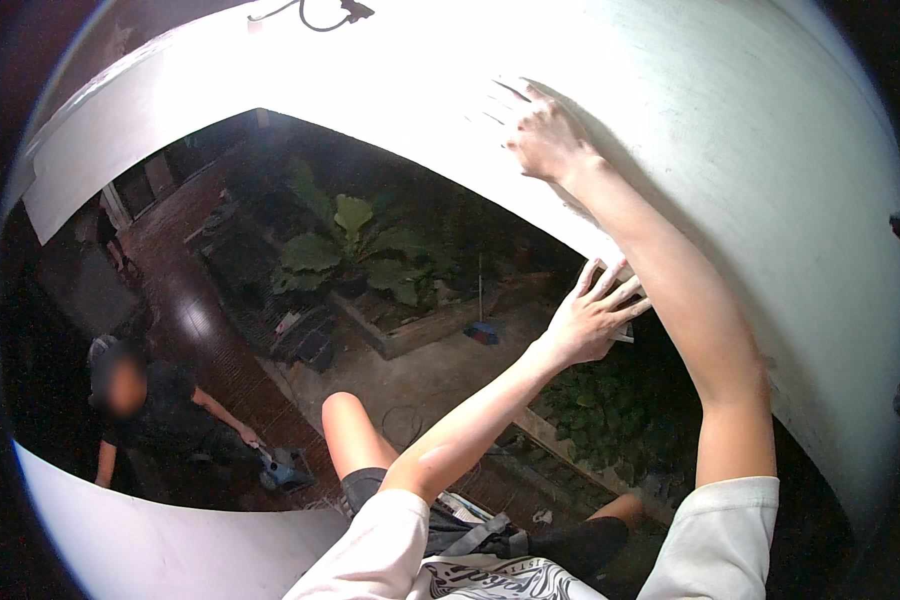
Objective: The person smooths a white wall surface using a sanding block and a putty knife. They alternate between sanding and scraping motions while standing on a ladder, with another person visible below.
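My right hand [550, 135] reaches up and lies against a large white curved surface [710, 130]. Its fingers are stretched out and apart, though strong glare washes out the tips, so anything thin under them is hidden. Lower down, my left hand [592, 318] is at the lower edge of the same white surface with its fingers spread. A small pale flat piece [622, 335] shows beside and behind the left hand, mostly covered by it. I cannot tell whether that piece is loose or part of the edge.
Far below at left, a person [155, 400] in dark clothes holds a bluish tool [282, 470] over reddish-brown flooring [195, 315]. Leafy plants [350, 235] grow in a bordered bed. A blue-headed broom or dustpan [482, 332] stands nearby. A dark cable [325, 15] hangs at the top.
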`<action>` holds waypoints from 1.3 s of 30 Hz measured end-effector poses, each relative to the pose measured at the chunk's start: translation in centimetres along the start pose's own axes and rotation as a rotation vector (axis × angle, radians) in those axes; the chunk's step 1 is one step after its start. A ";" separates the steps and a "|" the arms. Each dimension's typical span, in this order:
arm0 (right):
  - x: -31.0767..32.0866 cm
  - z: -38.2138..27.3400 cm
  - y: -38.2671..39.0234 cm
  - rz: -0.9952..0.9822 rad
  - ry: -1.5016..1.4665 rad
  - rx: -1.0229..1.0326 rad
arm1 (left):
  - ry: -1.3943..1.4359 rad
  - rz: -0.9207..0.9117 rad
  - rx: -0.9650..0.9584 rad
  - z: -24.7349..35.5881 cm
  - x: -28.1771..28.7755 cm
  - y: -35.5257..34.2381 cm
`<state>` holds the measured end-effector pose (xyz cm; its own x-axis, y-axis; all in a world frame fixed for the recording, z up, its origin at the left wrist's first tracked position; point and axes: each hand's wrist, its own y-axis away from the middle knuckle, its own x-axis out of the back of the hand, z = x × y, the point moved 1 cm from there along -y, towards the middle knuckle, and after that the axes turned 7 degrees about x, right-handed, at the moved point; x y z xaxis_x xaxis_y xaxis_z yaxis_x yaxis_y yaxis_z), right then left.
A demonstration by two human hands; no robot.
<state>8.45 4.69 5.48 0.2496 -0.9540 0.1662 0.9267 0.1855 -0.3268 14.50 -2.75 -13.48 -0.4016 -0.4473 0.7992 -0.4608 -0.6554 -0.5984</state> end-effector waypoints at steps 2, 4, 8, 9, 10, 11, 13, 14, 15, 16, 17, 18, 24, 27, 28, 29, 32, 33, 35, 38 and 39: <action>-1.2 -0.6 0.5 -0.680 -0.231 -0.014 | -0.008 0.010 0.014 0.0 -0.1 0.0; -2.0 -1.1 0.6 -0.646 -0.242 0.063 | -0.004 0.010 0.011 0.1 -0.1 0.0; -2.4 -1.1 0.8 0.008 -0.103 -0.049 | -0.049 -0.035 0.010 0.1 0.2 0.0; -2.2 -1.1 0.9 0.142 -0.094 -0.137 | -0.048 -0.008 0.009 0.1 0.2 0.0; -2.3 -1.3 0.9 -0.045 -0.113 -0.065 | -0.052 -0.006 0.008 0.1 0.3 0.0; -2.3 -1.5 1.1 -0.298 -0.165 -0.038 | -0.081 -0.010 0.007 0.1 0.3 0.0; -2.0 -2.0 1.2 -0.553 -0.231 -0.008 | -0.038 0.017 0.005 0.1 0.4 0.1; -1.7 -2.2 1.1 -0.554 -0.246 -0.005 | -0.052 0.013 0.004 0.1 0.4 0.1; -1.5 -2.4 1.1 -0.521 -0.275 0.022 | -0.036 0.013 0.008 0.1 0.3 0.1; -1.3 -2.4 0.9 -0.409 -0.208 -0.022 | -0.044 -0.002 0.014 0.1 0.2 0.1; -1.0 -2.5 0.8 -0.263 -0.154 -0.040 | -0.052 -0.016 0.020 0.1 0.2 0.1; -0.9 -2.5 0.8 -0.117 -0.101 -0.057 | -0.029 0.023 0.012 0.1 0.2 0.2; -1.6 -3.2 0.7 -0.445 -0.397 0.025 | 0.032 0.073 -0.019 -0.2 -0.3 0.3; -1.8 -3.6 0.9 -0.632 -0.381 -0.055 | 0.043 0.094 -0.031 -0.6 -1.4 0.2; -1.6 -3.8 0.9 -0.451 -0.324 -0.080 | 0.043 0.086 -0.030 -0.8 -1.9 0.2; -1.5 -3.9 1.1 -0.339 -0.217 -0.136 | 0.026 0.064 -0.028 -0.9 -2.5 0.1; -2.1 -4.9 1.3 -0.407 -0.583 -0.093 | 0.116 0.128 -0.039 -1.3 -4.1 -0.1; -2.4 -5.1 1.2 -0.383 -0.478 -0.123 | 0.135 0.163 -0.037 -1.3 -4.4 -0.2; -3.6 -5.1 1.1 -0.491 -0.334 -0.127 | 0.166 0.133 -0.038 -1.5 -4.7 -0.2; -5.3 -3.6 1.0 -0.221 -0.290 -0.281 | 0.087 0.033 -0.050 -1.6 -4.3 -0.2; -5.4 -3.3 1.0 -0.131 -0.151 -0.258 | 0.056 0.025 -0.060 -1.6 -3.9 -0.2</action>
<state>7.15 9.23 1.21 0.1899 -0.9167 0.3517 0.8569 -0.0201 -0.5151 14.88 0.11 -16.51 -0.4564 -0.4277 0.7802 -0.4959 -0.6057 -0.6222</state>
